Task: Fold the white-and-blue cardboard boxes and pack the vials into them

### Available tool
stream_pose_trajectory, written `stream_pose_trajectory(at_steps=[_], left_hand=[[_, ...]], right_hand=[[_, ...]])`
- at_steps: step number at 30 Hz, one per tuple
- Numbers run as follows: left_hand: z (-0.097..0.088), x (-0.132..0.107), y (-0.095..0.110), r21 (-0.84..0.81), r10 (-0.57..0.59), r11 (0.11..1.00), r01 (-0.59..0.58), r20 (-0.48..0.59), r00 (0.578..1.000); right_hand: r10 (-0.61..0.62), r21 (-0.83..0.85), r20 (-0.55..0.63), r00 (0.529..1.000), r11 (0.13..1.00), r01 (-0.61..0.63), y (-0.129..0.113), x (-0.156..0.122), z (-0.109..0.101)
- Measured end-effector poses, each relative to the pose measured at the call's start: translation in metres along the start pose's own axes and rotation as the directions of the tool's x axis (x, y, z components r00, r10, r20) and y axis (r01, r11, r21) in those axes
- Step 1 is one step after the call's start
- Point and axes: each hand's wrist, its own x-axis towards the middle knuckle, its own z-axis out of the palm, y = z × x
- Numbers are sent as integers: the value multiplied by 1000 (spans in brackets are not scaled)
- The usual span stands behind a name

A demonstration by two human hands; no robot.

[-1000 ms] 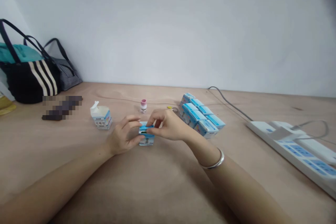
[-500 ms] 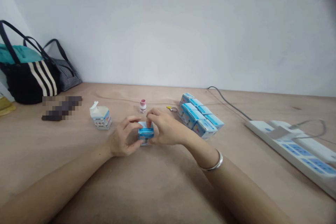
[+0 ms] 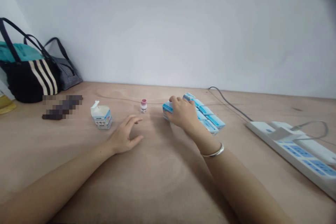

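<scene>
My right hand [image 3: 183, 112] grips a small blue-and-white carton [image 3: 167, 106], its fingers over the top, at the left side of a group of similar cartons [image 3: 215, 121]. Part of that group is hidden behind the hand. My left hand [image 3: 124, 134] is open over the table, thumb and fingers apart, holding nothing. Left of it stands a carton with its lid flap raised [image 3: 102, 117]. A small clear vial with a pink cap [image 3: 143, 106] stands upright beyond the left hand's fingertips.
A white power strip [image 3: 291, 150] with a plugged-in adapter and grey cable [image 3: 228, 100] lies at the right. Two bags, one black with white stripes [image 3: 34, 80] and one grey striped [image 3: 68, 73], stand at the back left. A blurred dark object [image 3: 63, 107] lies before them.
My right hand has carried the carton from between my hands rightward and away, to the group. My left hand has let go of it and stays nearly in place, open.
</scene>
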Motion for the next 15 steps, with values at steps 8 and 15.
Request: stream_pose_trajectory(at_steps=[8, 15], left_hand=[[-5, 2, 4, 340, -52, 938, 63, -41, 998], [-34, 15, 25, 827, -342, 487, 281, -116, 933]], right_hand=[[31, -163, -61, 998, 986, -41, 14, 3, 15], [-31, -73, 179, 983, 996, 44, -21, 11, 37]])
